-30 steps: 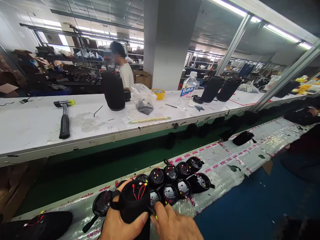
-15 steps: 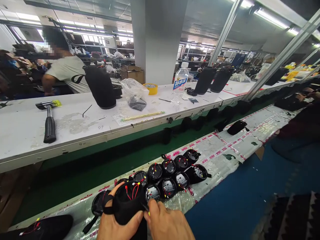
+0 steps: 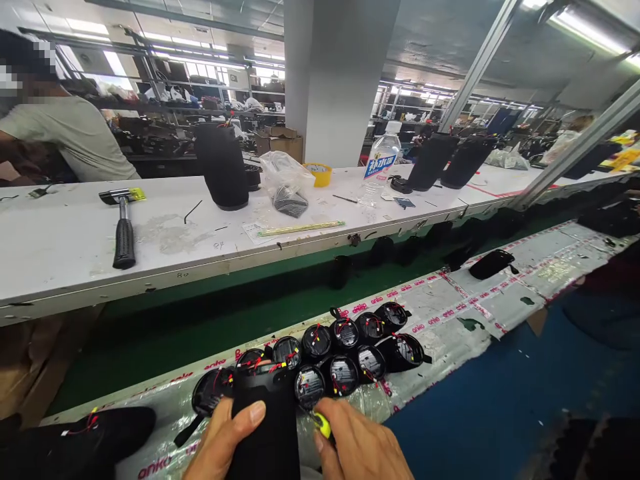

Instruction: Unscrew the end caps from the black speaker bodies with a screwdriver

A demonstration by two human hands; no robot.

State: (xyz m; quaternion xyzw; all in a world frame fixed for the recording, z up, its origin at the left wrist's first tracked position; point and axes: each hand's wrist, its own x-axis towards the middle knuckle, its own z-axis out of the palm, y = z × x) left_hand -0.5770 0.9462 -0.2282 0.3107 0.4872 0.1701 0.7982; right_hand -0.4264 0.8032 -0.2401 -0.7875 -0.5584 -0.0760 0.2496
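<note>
My left hand grips a black cloth-covered cylinder from its left side, thumb across the front. The cylinder's side faces me, and red wires poke above its top rim. To the right of it, my right hand is closed round a small tool with a yellow-green end; the rest of that tool is hidden by my fingers. Just beyond my hands, several similar black cylinders stand in two rows with red wires and small connectors in their open tops.
The cylinders stand on a film-covered lower surface with red-printed tape. Another black cylinder lies at left. A white bench beyond holds a hammer, a bottle, a plastic bag and upright cylinders. A co-worker is at far left.
The cylinder in my left hand has turned, so its side faces me rather than its wired top. More of the yellow-green tool end shows in my right hand. The view has shifted left.
</note>
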